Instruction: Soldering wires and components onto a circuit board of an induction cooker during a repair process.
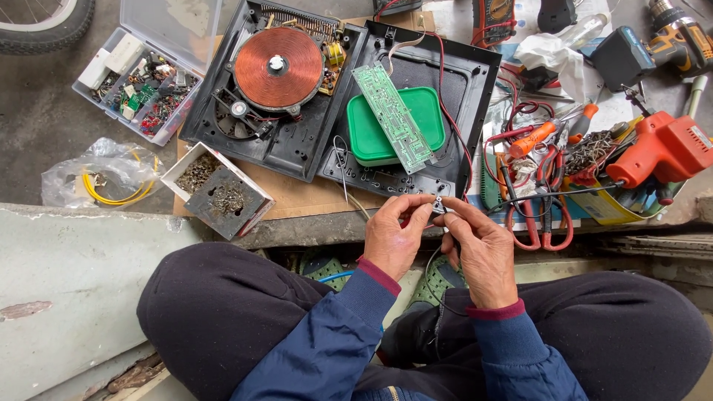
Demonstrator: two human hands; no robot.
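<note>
**Small part pinched between two hands over an opened cooker**

Tiny pale metallic component [438, 205], pinched between the fingertips of both hands, too small to make out further; a thin dark wire [433, 269] trailing from below it down toward the lap. Left hand [394, 234] curled nearly closed, thumb and forefinger nipped on the part from the left. Right hand [481, 249] likewise mostly closed, fingertips meeting the same part from the right, the other fingers loosely bent. Both cuffs blue with a dark red band.

Just beyond the fingertips, a black plastic cooker casing [475, 82] lying open, a green rounded plastic box [375, 141] inside it and a long green circuit board [392, 117] laid slantwise across that box. Beyond and left of the left hand, the other black casing half with a round copper-coloured coil [278, 67]. Further left, a small white cardboard box of dark scrap bits [215, 186], a clear plastic parts case with lid up [145, 82], and a clear bag holding yellow wire [104, 178]. Right of the right hand, red-handled pliers [546, 215], an orange-handled screwdriver [542, 134] and an orange pistol-shaped tool [665, 148] amid tangled leads. Brown cardboard sheet [297, 197] under the casing, on a grey concrete floor [37, 119]; pale stone ledge [67, 275] near the dark-trousered knees.
</note>
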